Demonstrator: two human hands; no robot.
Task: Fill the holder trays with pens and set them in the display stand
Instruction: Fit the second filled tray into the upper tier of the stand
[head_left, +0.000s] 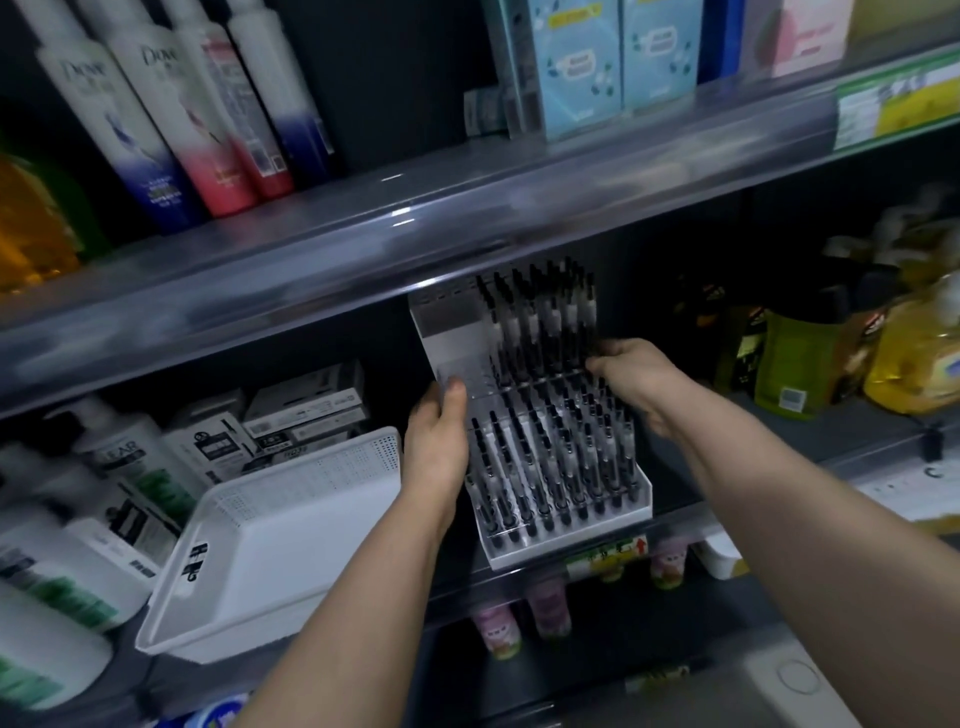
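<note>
Facing dim shop shelving (332, 260) and reaching in with both bare arms. Gripping the left edge of a clear holder tray (485, 378) with the left hand (435, 441), thumb pressing on top, remaining fingers hidden beneath. Clasping the tray's right side with the right hand (631, 376), fingers curling in among the black pens (563, 402) standing in it. Holding that tray across the middle tier of the white display stand (571, 548), itself sitting tilted back on the middle shelf. Looking at further pen rows filling the tier above and the tier below, down to the stand's front lip. Moving outward: passing a white basket (270, 551) lying tilted just left of the stand, beside the left forearm, contact too hard to tell. Finding small boxes (304, 410) stacked behind it and blurred white bottles (104, 493) farther left. Spotting a green bottle (789, 364) and yellow bottles (919, 358) to the right, well apart from the stand. Noticing Dove bottles (150, 130) and blue cartons (587, 73) on the shelf above, pink bottles (548, 605) on the shelf below.
</note>
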